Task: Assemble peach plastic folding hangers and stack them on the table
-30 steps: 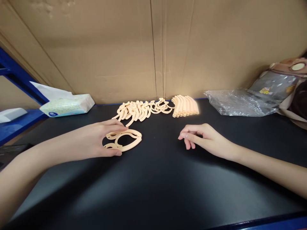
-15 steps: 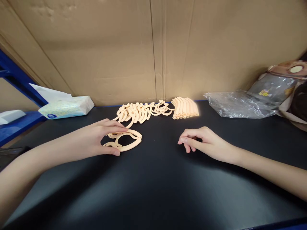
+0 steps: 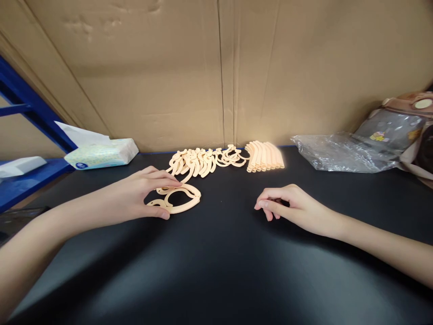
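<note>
My left hand rests on the black table, thumb and fingers pinched on the left end of a peach plastic looped piece that lies flat. My right hand rests on the table to the right, fingers curled loosely under, with nothing visible in it. Behind the looped piece lies a row of several similar peach hook-shaped pieces. Right of that row sits a neat stack of curved peach strips.
A tissue pack lies at the back left beside a blue shelf frame. Crumpled clear plastic and a brown bag sit at the back right. A cardboard wall backs the table.
The view has shifted slightly, so everything sits a little lower in the frame. Both hands keep their poses; the right hand's fingers curl a bit more.
</note>
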{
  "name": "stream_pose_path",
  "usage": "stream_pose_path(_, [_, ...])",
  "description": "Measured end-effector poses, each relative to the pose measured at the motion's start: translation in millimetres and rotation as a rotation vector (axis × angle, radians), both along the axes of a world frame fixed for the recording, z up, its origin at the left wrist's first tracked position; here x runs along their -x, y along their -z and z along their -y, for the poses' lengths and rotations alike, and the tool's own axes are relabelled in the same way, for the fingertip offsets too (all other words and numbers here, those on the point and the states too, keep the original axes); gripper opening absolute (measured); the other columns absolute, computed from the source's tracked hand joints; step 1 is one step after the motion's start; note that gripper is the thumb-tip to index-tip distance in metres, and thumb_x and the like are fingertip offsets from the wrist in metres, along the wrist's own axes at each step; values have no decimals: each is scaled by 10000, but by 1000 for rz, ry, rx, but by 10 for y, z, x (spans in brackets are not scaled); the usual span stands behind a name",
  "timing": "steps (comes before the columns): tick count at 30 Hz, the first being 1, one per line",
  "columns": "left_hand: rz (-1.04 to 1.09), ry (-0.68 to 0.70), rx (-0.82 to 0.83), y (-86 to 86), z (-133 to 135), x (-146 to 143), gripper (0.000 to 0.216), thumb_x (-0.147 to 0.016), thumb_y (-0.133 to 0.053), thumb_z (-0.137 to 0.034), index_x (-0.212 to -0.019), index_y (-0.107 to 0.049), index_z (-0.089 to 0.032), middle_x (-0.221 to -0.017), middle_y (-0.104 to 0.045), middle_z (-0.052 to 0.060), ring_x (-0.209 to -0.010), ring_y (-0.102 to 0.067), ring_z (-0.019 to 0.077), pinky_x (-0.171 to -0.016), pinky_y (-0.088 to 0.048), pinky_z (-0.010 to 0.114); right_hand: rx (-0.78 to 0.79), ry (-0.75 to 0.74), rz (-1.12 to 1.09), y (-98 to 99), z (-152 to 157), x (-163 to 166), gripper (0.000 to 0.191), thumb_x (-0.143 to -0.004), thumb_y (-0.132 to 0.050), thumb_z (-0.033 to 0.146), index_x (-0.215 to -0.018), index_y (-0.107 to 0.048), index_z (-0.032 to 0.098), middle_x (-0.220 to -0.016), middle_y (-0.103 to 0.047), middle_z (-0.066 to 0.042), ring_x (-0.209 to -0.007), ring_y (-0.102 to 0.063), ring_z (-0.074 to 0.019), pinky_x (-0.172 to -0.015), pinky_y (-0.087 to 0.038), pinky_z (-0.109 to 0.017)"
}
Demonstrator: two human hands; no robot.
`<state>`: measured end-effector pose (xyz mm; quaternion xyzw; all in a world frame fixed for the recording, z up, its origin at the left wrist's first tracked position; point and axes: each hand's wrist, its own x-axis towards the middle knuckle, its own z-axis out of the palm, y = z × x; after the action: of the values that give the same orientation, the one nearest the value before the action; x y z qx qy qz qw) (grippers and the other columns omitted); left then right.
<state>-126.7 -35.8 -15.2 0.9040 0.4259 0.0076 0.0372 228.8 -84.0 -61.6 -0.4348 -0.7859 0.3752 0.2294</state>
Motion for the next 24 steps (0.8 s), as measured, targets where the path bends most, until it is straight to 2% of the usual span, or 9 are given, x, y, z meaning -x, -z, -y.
stream_pose_path(6, [14,-17,35,-6,-8,-7,548,-745,-664,-571,-1241,-600,-347,-1255,-619,17,-1154,-511,297,-937,-460,396,-3,1,16,1,3,-6,320,-939,-449,418,-873,-662,189,-666,-611,6,-602,-508,-116,-541,-337,-253])
stream_pose_path(14, [-42,-27,-16,-43,83,-77,523,-801,-617,-551,-1258,-576,-300,-1231,-616,-32,-1152,-502,254,-972,-441,382,-14,-5,34,-3,6,7,323,-938,-454,429,-865,-664,194,-659,-600,18,-580,-481,-106,-529,-321,-243])
stream_pose_path(19, [14,-39,9,-15,48,-74,607,-750,-642,-616,-1272,-561,-319,-1309,-569,-2,-1219,-464,292,-1025,-403,413,-32,-23,32,-10,9,0,323,-942,-453,427,-869,-662,191,-660,-597,18,-568,-468,-99,-521,-316,-233])
stream_pose_path(24, [103,-13,-68,40,81,-173,512,-873,-528,-558,-1312,-509,-296,-1385,-485,34,-1265,-428,276,-1068,-356,411,-37,-27,45,-16,7,5,320,-942,-457,428,-866,-663,195,-654,-597,23,-561,-464,-93,-513,-311,-225])
